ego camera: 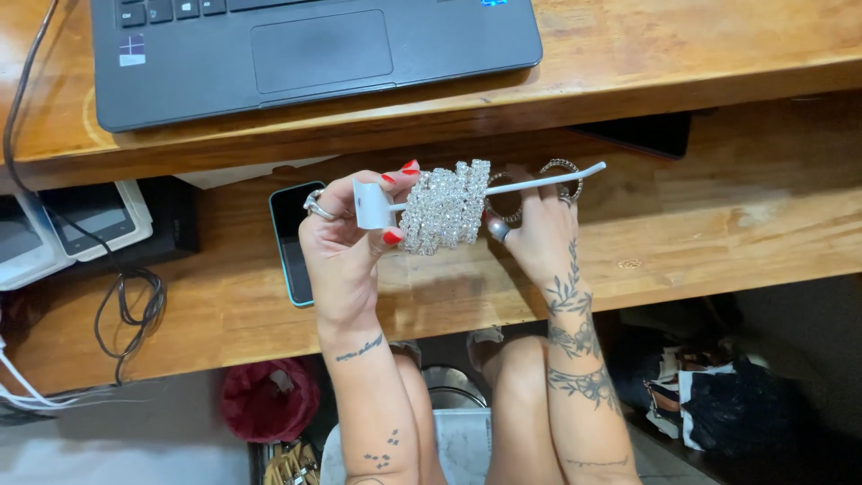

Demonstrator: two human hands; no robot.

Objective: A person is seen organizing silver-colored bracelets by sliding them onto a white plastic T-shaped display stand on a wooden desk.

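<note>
Bracelets [444, 207], a glittering bunch of rhinestone bands, sit threaded on a thin white rod [539, 182] held level above the lower worktop [718, 233]. The left hand [346, 233] is closed in a pinch on the rod's flat white end tab [370, 205], thumb below and fingertips on top. The right hand [534, 229] is curled round the rod from behind, just right of the bunch, with two loose bands [561, 180] near its fingers; whether it grips the rod itself or only those bands is hard to tell from this angle.

To handle this well, the left pinch should stay firm, since the tab is what stops the bunch sliding off that end. The rod looks best kept level or tipped slightly towards the tab, as its right end is open. Bands probably move most cleanly one at a time, eased along the rod rather than pulled, because the stones can snag on each other.

A phone [292, 242] lies just left of the hands, and a laptop [314, 54] sits on the upper shelf.
</note>
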